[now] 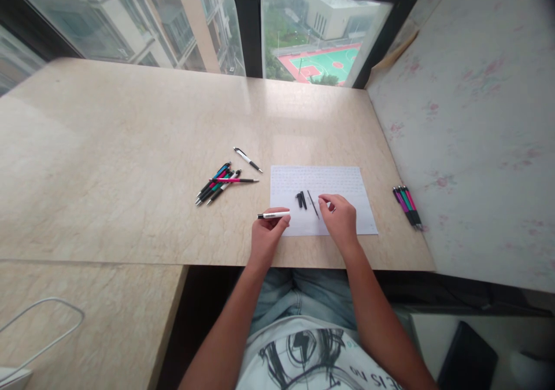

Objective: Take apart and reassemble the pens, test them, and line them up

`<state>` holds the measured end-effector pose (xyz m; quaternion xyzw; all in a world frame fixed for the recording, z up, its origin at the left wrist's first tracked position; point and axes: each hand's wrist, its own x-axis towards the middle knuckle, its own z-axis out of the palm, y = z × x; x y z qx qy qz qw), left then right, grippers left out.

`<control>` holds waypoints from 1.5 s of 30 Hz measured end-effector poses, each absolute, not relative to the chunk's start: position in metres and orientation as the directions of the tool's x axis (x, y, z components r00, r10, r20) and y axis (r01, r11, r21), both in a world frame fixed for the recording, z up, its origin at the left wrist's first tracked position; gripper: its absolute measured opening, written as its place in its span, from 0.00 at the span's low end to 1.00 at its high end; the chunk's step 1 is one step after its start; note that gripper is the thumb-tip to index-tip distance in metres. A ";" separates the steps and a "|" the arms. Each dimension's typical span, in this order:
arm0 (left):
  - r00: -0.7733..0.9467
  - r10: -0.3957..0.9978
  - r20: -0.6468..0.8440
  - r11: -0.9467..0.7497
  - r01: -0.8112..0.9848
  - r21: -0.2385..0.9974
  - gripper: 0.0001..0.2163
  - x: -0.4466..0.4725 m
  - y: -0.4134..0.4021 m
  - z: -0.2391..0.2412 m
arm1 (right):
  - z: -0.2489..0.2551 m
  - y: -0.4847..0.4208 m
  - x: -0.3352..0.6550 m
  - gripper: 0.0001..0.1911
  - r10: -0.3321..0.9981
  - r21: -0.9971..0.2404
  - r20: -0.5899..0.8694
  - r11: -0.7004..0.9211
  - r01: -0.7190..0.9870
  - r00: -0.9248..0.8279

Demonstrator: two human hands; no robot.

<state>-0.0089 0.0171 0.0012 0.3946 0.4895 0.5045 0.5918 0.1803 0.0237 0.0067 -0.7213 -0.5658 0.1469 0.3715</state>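
My left hand [267,232] pinches a white pen barrel [274,214] with a black tip, held level just left of a sheet of paper [347,184]. My right hand [340,215] rests on the paper with its fingers curled, the fingertips close to a thin black refill [313,203]. Whether it holds something small I cannot make out. Two short black pen parts [301,199] lie on the paper beside the refill.
A loose pile of coloured pens [219,183] and a single white pen [247,159] lie on the beige table [130,147] to the left. Several more coloured pens [406,205] lie by the right wall. A white cable [43,320] sits at lower left.
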 end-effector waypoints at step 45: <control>0.216 0.968 0.126 -0.173 0.211 0.962 0.07 -0.004 0.011 0.006 | 0.000 0.009 0.201 0.09 0.930 -0.599 0.209 -0.123 0.792 0.303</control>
